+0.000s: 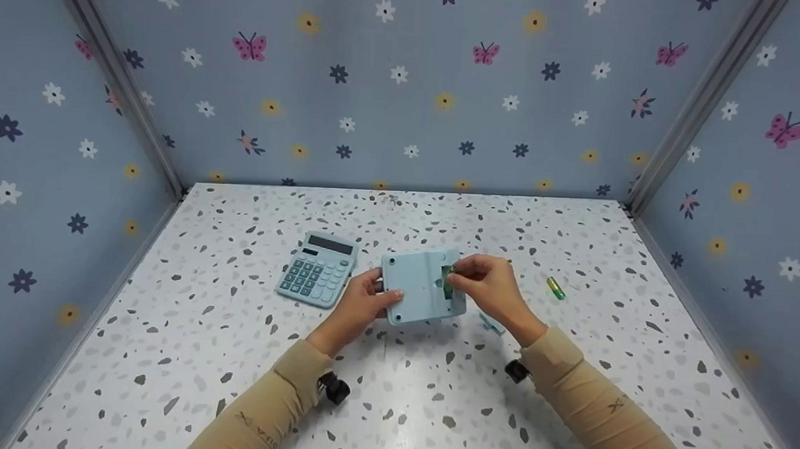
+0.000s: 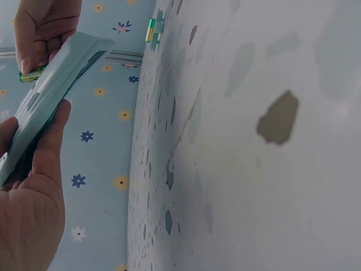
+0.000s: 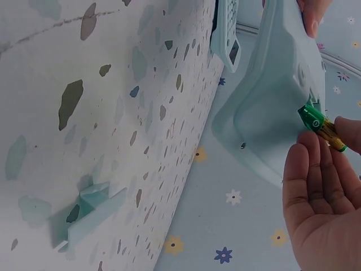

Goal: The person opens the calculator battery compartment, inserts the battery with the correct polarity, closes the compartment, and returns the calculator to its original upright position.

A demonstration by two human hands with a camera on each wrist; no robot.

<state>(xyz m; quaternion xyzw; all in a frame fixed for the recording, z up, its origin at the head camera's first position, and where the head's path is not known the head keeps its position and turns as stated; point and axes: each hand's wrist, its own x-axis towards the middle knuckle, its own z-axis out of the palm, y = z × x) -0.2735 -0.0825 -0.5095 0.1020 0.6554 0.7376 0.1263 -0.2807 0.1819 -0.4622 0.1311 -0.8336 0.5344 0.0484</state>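
Note:
A light blue calculator (image 1: 411, 289) is held back side up above the table, its battery compartment uncovered. My left hand (image 1: 361, 305) grips its left edge, thumb on the back and fingers underneath. With thumb and fingers, my right hand (image 1: 492, 286) pinches a green and yellow battery (image 3: 320, 127) at the compartment opening. In the right wrist view the battery is tilted, one end near the opening; whether it touches the contacts I cannot tell. The small battery cover (image 3: 93, 214) lies on the table below the right hand.
A second light blue calculator (image 1: 318, 269) lies face up on the left of the speckled white table (image 1: 231, 379). Another green and yellow battery (image 1: 556, 288) rests to the right of the right hand. Flower-patterned panels (image 1: 406, 83) enclose the table at the back and sides.

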